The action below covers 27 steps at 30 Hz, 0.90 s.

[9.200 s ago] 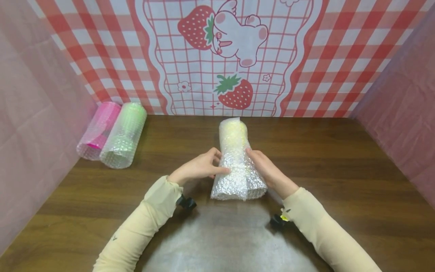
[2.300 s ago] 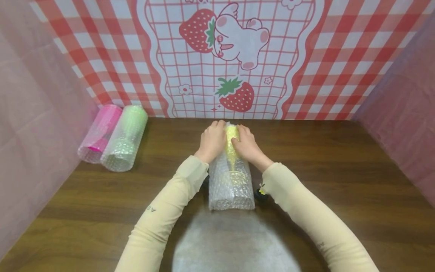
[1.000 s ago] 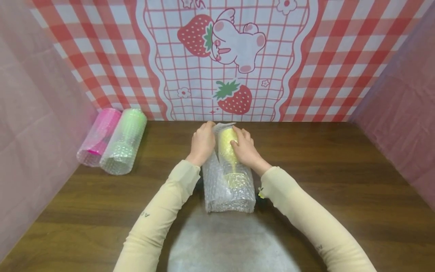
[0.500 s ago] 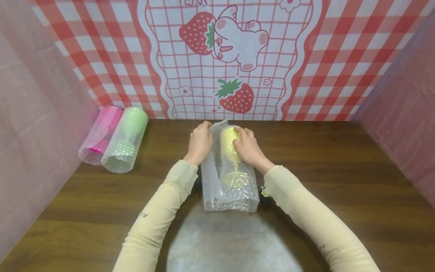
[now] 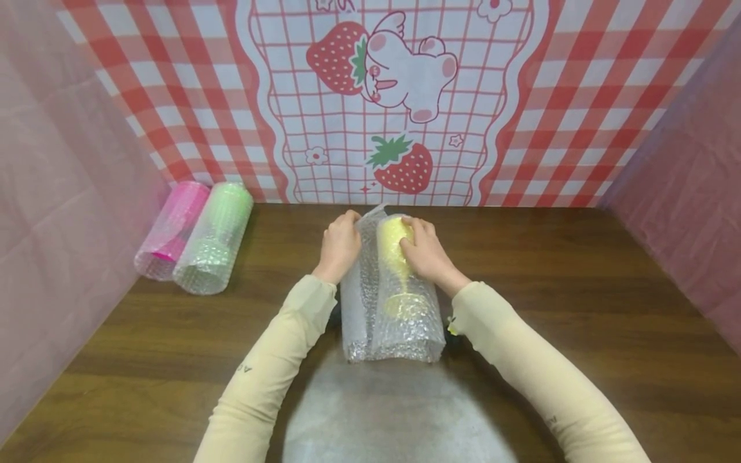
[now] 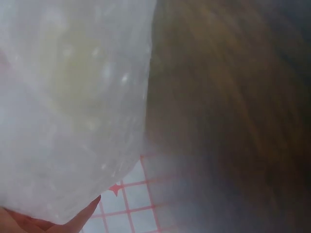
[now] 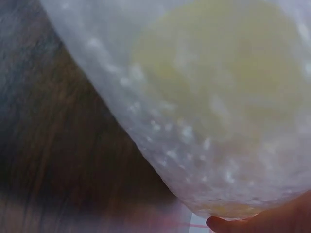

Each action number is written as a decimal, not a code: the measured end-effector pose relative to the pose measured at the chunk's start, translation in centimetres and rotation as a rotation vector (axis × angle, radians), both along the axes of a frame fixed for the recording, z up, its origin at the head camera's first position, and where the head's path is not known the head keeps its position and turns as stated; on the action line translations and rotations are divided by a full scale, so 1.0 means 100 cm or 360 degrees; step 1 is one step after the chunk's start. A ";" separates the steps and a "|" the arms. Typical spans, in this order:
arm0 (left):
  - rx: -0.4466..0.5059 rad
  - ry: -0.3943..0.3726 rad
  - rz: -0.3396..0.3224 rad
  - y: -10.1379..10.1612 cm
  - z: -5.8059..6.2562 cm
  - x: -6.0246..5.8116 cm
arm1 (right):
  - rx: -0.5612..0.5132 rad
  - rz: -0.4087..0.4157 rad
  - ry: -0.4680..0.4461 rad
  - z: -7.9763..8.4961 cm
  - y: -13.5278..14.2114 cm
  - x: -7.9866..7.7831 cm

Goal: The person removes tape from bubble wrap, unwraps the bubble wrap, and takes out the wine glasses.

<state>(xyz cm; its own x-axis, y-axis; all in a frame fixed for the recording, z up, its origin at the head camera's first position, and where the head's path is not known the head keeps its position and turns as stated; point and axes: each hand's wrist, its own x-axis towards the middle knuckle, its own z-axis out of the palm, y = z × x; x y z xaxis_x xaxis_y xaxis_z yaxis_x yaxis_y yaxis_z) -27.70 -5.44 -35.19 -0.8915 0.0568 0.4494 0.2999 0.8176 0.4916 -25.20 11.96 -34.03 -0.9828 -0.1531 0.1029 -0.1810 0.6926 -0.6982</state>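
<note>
A yellow stemmed goblet [image 5: 395,247] lies inside clear bubble wrap [image 5: 361,308] at the middle of the table. Its bowl points to the back wall and its foot toward me. My left hand [image 5: 339,244] grips the loose flap of the wrap at its far left edge, lifted apart from the rolled part. On the other side, my right hand [image 5: 427,254] holds the wrapped goblet by its bowl, thumb on top. Close up, the left wrist view shows a fingertip [image 6: 90,213] at the edge of the wrap. Yellow shows blurred through the bubbles [image 7: 214,63] in the right wrist view.
Two wrapped rolls, one pink [image 5: 173,225] and one green [image 5: 217,235], lie side by side at the back left of the brown wooden table [image 5: 556,302]. A checked strawberry cloth [image 5: 399,96] hangs behind. Pink cloth walls stand at both sides.
Earlier the wrap was closed round the goblet. My left hand has since drawn its flap leftward, parting it from the roll. The right hand and goblet have shifted slightly right.
</note>
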 end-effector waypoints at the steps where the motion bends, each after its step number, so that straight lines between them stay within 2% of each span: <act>1: -0.0004 -0.0005 -0.0002 0.000 0.000 0.000 | 0.0003 0.0000 0.0001 0.000 0.000 0.000; 19: -0.0049 -0.0156 -0.0009 -0.003 -0.003 0.000 | -0.0019 -0.0027 -0.0030 0.000 0.009 0.001; 27: -0.0083 -0.0279 -0.0027 -0.004 -0.003 0.001 | -0.0012 -0.0033 -0.0027 -0.001 0.012 0.000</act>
